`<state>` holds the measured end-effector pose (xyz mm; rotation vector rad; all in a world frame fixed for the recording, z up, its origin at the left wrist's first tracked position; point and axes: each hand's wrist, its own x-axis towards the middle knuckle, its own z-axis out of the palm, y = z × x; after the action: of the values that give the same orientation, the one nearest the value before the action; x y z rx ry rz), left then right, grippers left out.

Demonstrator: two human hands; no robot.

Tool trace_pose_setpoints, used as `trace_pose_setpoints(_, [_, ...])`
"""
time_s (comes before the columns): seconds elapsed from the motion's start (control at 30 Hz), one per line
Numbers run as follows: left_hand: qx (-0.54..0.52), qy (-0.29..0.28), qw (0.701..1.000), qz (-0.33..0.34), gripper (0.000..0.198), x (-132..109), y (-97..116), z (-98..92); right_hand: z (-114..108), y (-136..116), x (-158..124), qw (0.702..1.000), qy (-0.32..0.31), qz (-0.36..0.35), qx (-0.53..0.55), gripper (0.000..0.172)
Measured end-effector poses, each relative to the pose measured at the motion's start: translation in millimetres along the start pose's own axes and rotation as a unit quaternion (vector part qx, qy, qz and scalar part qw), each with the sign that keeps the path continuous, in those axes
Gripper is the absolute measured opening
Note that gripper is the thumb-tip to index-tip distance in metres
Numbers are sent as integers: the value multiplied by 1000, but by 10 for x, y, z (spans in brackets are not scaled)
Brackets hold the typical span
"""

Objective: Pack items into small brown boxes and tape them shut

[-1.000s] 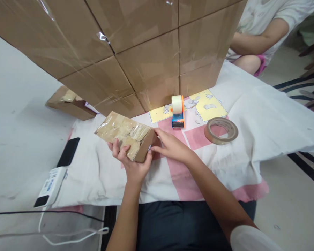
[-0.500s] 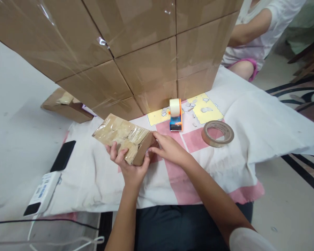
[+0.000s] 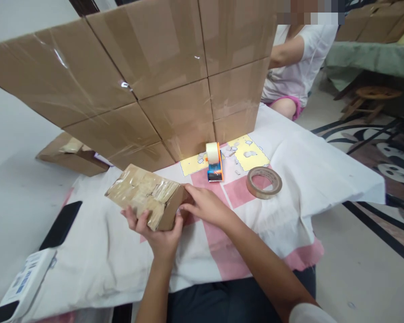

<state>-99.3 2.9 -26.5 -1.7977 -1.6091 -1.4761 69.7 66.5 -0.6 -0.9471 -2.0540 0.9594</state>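
A small cardboard box [image 3: 139,194] wrapped in shiny clear tape is held above the white cloth [image 3: 104,251]. My left hand [image 3: 158,233] grips it from below, fingers curled over the near edge. Resting against the box's right end is my right hand [image 3: 205,207], its fingers pressed to the cardboard. An orange and blue tape dispenser [image 3: 213,161] with a white roll stands just beyond my right hand. To the right of it lies a flat brown tape roll [image 3: 264,182].
A tall stack of taped cardboard boxes [image 3: 155,85] fills the back. A loose flat box [image 3: 70,152] lies at the left. A black phone [image 3: 60,224] and a white label printer [image 3: 23,282] lie near left. Another person [image 3: 289,67] sits at the far right.
The view has tilted up and shifted, so everything sits lower and further left. Both hands keep the same hold on the small box.
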Motion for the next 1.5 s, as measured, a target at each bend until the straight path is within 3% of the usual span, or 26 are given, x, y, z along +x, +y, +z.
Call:
trace_pose_setpoints(0.17, [-19,-18,1000,-17,79,-24,27,-16,-18,-14,-10,1000,13,-3,-1,47])
trace_pose_setpoints(0.3, [-30,-12,999,25,76,176,174,-57,-134,-101,-49,998,54,-27,30,51])
trace_pose_setpoints(0.4, [-37,18,996,83,77,471,486,-59,-336,-202,-142,987,136,-50,71,55])
trace_pose_setpoints(0.5, [-80,18,989,126,77,788,944,68,-677,-254,-323,964,245,-55,84,55])
trace_pose_setpoints(0.57, [-137,-1,979,150,75,965,1284,285,-979,-219,-479,941,328,-37,75,54])
trace_pose_setpoints(0.63, [-190,-38,966,172,72,1095,1624,617,-1310,-113,-638,906,418,-11,59,54])
trace_pose_setpoints(0.73, [-265,-126,937,192,61,1187,2091,1253,-1771,170,-837,847,531,19,28,54])
trace_pose_setpoints(0.83, [-331,-232,893,197,58,1140,2432,1888,-2056,553,-960,810,585,39,24,58])
trace_pose_setpoints(0.93, [-333,-324,868,175,56,985,2578,2417,-2105,946,-1004,798,596,76,44,65])
trace_pose_setpoints(1.0, [-326,-353,862,158,56,879,2585,2713,-2044,1148,-1001,784,605,127,56,75])
trace_pose_setpoints(1.13, [-329,-326,879,117,56,814,2560,3211,-1910,1314,-984,765,606,206,70,91])
trace_pose_setpoints(1.27, [-295,-298,904,82,52,893,2629,3581,-1893,1278,-1010,764,599,240,29,89])
trace_pose_setpoints(1.37, [-264,-304,913,65,53,951,2719,3710,-1899,1269,-1018,761,593,264,-4,86])
trace_pose_setpoints(1.43, [-255,-319,911,58,62,988,2759,3655,-1903,1299,-1022,762,586,273,-20,84])
trace_pose_setpoints(1.5, [-265,-326,905,63,73,1042,2715,3431,-1914,1331,-1043,759,588,278,-27,82])
